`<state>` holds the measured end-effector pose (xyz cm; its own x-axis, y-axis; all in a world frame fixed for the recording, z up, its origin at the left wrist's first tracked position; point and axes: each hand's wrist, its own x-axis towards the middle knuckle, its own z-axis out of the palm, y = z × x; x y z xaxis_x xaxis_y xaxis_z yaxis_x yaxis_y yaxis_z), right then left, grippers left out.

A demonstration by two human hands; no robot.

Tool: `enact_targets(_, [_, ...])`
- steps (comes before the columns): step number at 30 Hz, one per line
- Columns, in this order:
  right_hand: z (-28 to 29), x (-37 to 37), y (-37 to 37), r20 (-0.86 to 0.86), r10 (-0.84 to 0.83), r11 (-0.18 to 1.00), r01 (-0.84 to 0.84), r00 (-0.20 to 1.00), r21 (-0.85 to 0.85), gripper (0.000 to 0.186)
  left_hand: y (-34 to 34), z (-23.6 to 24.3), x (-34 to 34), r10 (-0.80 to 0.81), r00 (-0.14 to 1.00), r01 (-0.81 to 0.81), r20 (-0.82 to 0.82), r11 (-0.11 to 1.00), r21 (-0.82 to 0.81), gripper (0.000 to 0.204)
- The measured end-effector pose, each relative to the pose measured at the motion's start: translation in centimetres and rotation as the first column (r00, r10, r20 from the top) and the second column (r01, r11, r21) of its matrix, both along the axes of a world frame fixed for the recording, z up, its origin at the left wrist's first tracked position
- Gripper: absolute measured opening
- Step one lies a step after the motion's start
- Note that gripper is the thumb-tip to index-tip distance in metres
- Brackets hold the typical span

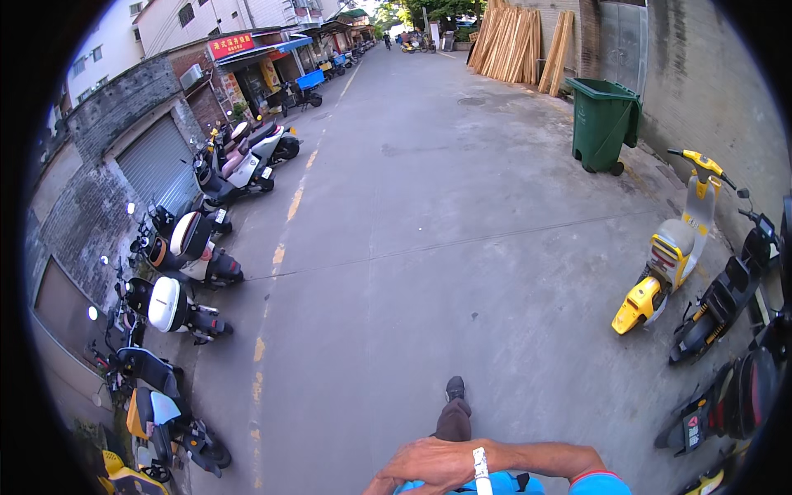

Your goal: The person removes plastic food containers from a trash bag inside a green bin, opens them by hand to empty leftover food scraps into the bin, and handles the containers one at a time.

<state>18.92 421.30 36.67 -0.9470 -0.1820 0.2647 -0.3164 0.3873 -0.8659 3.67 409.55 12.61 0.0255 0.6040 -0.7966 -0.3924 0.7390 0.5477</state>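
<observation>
My right forearm crosses the lower edge from the right, out of a bright blue sleeve (pixel 601 483). A white band (pixel 481 470) circles the wrist. The back of my right hand (pixel 429 462) faces up in front of my body, over bright blue fabric (pixel 505 483). Its fingers run down toward the picture's edge and are too hidden to show whether they hold anything. My left hand cannot be made out. Ahead of the hand, one of my legs in dark trousers (pixel 453 422) ends in a black shoe (pixel 455 388) on the pavement.
A grey lane (pixel 396 206) runs ahead. Several parked scooters (pixel 169 304) line its left side, past a yellow painted line (pixel 278 254). On the right stand a yellow scooter (pixel 678 239), dark scooters (pixel 726 293), a green wheeled bin (pixel 601 124) and leaning wooden planks (pixel 507 41).
</observation>
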Motion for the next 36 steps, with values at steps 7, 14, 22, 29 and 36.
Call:
enact_targets(7, [-8.4,0.6,23.9,0.661,-0.468,0.419,0.806,0.586,-0.418,0.036,20.9,1.3,-7.9,0.035,0.985,-0.033,-0.172,0.999,0.015,0.033])
enact_targets(14, [-32.7,12.1,30.4,0.872,-0.395,-0.507,0.86,-0.288,0.055,0.027,42.1,1.6,-10.8,-0.105,0.942,0.158,-0.319,0.977,0.145,0.037])
enact_targets(22, [-41.5,17.6,38.8,0.861,-0.191,-0.583,0.76,-0.472,0.287,0.011,64.4,-1.8,-5.3,-0.261,0.922,0.32,-0.286,0.929,0.185,0.039])
enact_targets(29, [-41.1,19.8,63.0,0.653,-0.536,-0.241,0.838,-0.535,0.489,0.019,80.2,-4.6,-5.3,-0.206,0.884,0.265,-0.419,0.96,0.089,0.036])
enact_targets(36, [-37.3,24.4,82.1,0.918,-0.245,-0.353,0.91,-0.312,0.215,0.022,91.5,-7.8,-8.7,0.135,0.902,-0.122,-0.411,0.991,0.057,0.027])
